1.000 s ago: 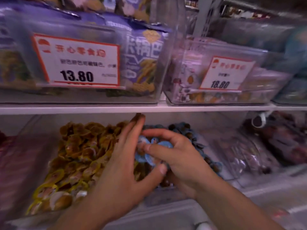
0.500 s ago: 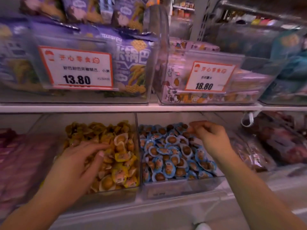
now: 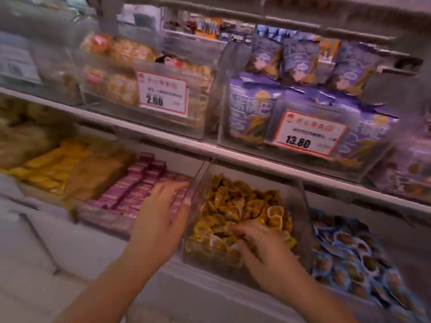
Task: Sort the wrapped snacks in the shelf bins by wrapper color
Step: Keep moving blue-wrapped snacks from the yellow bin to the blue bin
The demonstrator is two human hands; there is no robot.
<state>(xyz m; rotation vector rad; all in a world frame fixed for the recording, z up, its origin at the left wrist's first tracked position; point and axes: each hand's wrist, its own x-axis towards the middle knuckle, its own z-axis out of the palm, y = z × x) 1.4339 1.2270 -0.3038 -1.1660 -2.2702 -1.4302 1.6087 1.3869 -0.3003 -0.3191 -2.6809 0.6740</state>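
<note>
Yellow-wrapped snacks (image 3: 235,201) fill a clear bin (image 3: 304,220) on the lower shelf. My right hand (image 3: 263,250) is in the front of that bin, its fingers curled down around some of the yellow pieces. Right of it lies a heap of blue-wrapped snacks (image 3: 345,252). Left of it stand rows of pink-purple wrapped packs (image 3: 140,183). My left hand (image 3: 161,215) lies over these packs with straight fingers, fingertips near the clear divider. The picture is blurred.
Orange-yellow packs (image 3: 58,164) fill the far-left bin. The white shelf edge (image 3: 163,138) runs just above the bins. On it stand clear bins of purple bags (image 3: 256,113) and pastries (image 3: 116,66), with price tags 13.80 (image 3: 307,134) and 2.60 (image 3: 162,94).
The view has swung left. My right hand went from above the blue snacks into the yellow bin. My left hand left the yellow bin and now lies over the pink-purple packs.
</note>
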